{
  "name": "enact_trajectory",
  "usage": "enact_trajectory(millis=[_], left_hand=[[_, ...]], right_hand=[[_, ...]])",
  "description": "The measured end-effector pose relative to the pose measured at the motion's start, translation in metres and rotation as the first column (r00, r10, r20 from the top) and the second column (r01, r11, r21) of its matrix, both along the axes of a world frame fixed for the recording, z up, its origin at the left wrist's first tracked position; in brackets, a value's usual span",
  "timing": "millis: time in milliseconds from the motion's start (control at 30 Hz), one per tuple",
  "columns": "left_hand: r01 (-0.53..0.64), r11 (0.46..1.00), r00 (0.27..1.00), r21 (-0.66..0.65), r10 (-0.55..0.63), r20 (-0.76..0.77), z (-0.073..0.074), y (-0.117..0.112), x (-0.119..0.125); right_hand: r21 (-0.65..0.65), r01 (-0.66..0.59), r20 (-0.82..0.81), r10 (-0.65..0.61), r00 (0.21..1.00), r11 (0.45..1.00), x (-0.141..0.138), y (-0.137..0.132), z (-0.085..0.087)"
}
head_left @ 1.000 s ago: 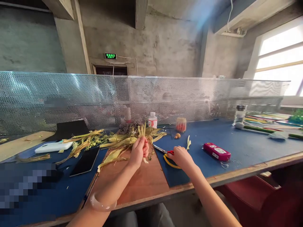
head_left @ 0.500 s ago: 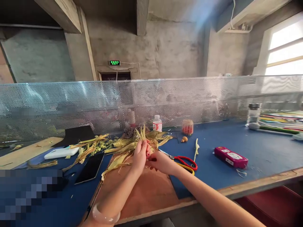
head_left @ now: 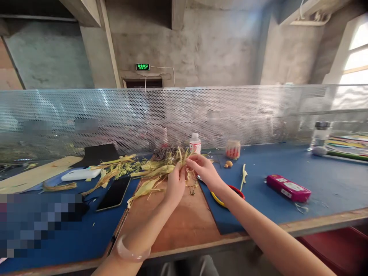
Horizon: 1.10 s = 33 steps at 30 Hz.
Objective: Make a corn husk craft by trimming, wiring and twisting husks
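My left hand [head_left: 176, 184] is closed round a small bundle of yellow corn husk strips [head_left: 181, 156], held upright over the brown board [head_left: 178, 222]. Just to its right, my right hand [head_left: 202, 168] pinches the upper ends of those strips with thumb and fingers. A pile of loose husks [head_left: 138, 170] lies behind and to the left of both hands. Scissors with red and yellow handles [head_left: 230, 193] lie on the blue table beneath my right forearm, partly hidden by it.
A black phone [head_left: 113, 193] and a white phone [head_left: 82, 174] lie at left. A small bottle [head_left: 194, 143], a jar [head_left: 232, 149] and a pink box [head_left: 289, 188] stand on the blue table [head_left: 273, 165]. A perforated metal screen [head_left: 115, 119] runs along the back.
My right hand left the scissors on the table, moved left and up to the bundle, and now pinches the husk tips. My left hand kept its hold on the bundle.
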<state>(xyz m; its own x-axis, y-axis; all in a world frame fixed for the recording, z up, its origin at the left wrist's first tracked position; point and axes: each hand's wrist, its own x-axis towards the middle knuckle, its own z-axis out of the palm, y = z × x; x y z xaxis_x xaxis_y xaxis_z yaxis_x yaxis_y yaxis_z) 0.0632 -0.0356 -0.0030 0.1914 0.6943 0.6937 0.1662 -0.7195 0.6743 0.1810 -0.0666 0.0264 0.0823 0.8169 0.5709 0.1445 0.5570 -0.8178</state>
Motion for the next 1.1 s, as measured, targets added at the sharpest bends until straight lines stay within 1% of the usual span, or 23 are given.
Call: enact_trajectory(millis=[100,167,300,400,500,633,767,1000,1100], left_hand=[[0.001,1.000,0.999,-0.005,-0.001,-0.038,-0.002,0.000,0.000],[-0.006,1.000,0.997,-0.011,0.005,-0.074,-0.002,-0.001,0.000],[-0.009,1.000,0.990,0.000,0.009,-0.140,-0.001,-0.002,0.000],[0.000,0.999,0.986,0.040,0.007,-0.165,-0.002,-0.001,0.001],[0.003,0.999,0.987,0.050,0.005,-0.162,-0.003,0.000,0.001],[0.030,0.999,0.991,0.032,-0.025,-0.135,-0.003,-0.002,0.001],[0.067,0.998,0.994,-0.015,-0.068,-0.087,-0.001,-0.005,0.002],[0.110,0.992,0.989,-0.055,-0.115,-0.093,0.000,-0.006,0.002],[0.117,0.992,0.988,-0.053,-0.122,-0.095,-0.002,-0.006,0.002]], right_hand=[[0.139,0.146,0.060,-0.156,0.986,0.979,-0.003,0.004,-0.007],[0.181,0.190,0.054,-0.202,0.978,0.965,-0.003,0.007,-0.013],[0.177,0.167,0.025,-0.174,0.984,0.970,-0.001,0.008,-0.020],[0.173,0.178,-0.001,-0.181,0.984,0.969,0.000,0.007,-0.020],[0.161,0.195,-0.011,-0.196,0.981,0.968,0.000,0.007,-0.020],[0.124,0.173,-0.019,-0.172,0.985,0.977,0.000,0.007,-0.022],[0.092,0.139,-0.039,-0.136,0.990,0.986,0.002,0.007,-0.024],[0.103,0.104,-0.106,-0.093,0.990,0.989,0.002,0.004,-0.023],[0.105,0.084,-0.098,-0.074,0.992,0.991,0.003,0.003,-0.022]])
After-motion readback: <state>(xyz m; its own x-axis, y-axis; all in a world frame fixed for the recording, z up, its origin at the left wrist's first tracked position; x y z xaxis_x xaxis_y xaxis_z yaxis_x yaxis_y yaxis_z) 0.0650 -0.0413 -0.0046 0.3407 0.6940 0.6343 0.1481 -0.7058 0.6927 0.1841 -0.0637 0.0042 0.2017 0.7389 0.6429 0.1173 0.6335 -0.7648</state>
